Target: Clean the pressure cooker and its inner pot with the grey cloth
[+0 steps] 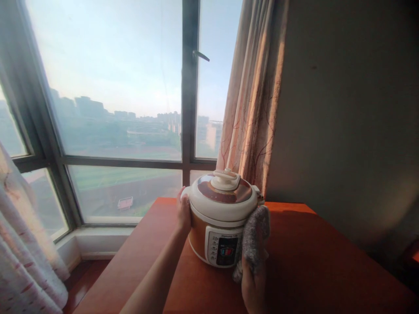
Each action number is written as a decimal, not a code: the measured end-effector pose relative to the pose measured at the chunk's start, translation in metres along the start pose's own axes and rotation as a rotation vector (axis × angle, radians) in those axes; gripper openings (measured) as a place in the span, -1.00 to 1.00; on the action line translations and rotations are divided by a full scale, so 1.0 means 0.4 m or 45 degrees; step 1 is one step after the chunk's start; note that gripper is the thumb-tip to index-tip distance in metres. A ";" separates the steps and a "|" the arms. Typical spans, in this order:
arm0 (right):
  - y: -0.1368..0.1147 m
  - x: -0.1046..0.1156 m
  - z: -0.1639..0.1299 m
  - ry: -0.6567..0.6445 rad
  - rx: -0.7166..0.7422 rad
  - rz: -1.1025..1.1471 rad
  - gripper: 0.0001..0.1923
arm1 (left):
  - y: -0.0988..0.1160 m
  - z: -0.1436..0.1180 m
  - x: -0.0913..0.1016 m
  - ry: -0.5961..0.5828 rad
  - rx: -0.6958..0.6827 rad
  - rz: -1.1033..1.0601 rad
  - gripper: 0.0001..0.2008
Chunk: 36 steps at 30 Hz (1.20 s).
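Left hand (183, 213) flat against cooker (222, 218) (label unreadable), right hand (253, 279) clutching grey cloth (255, 235).

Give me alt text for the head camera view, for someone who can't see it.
A person's left hand steadies a cream and brown electric pressure cooker on a reddish wooden table, while the right hand presses a grey cloth against its side. Behind are a large window and a curtain.
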State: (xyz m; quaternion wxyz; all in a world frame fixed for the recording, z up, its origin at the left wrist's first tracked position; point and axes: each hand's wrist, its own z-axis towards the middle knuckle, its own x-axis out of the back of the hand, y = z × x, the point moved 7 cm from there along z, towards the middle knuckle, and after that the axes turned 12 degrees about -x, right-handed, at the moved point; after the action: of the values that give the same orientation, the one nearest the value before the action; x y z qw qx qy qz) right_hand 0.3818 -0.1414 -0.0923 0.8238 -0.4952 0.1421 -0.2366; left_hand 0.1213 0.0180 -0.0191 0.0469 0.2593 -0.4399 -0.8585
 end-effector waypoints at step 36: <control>-0.048 -0.024 0.612 -0.408 -0.717 0.389 -0.63 | -0.022 0.000 -0.006 -0.064 0.181 -0.125 -0.50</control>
State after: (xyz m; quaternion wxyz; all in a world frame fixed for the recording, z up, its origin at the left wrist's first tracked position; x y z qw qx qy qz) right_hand 0.4835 0.0393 0.0394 0.6926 -0.7067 0.1432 0.0184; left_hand 0.1245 0.0238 -0.0250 -0.0249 0.2617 -0.4874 -0.8327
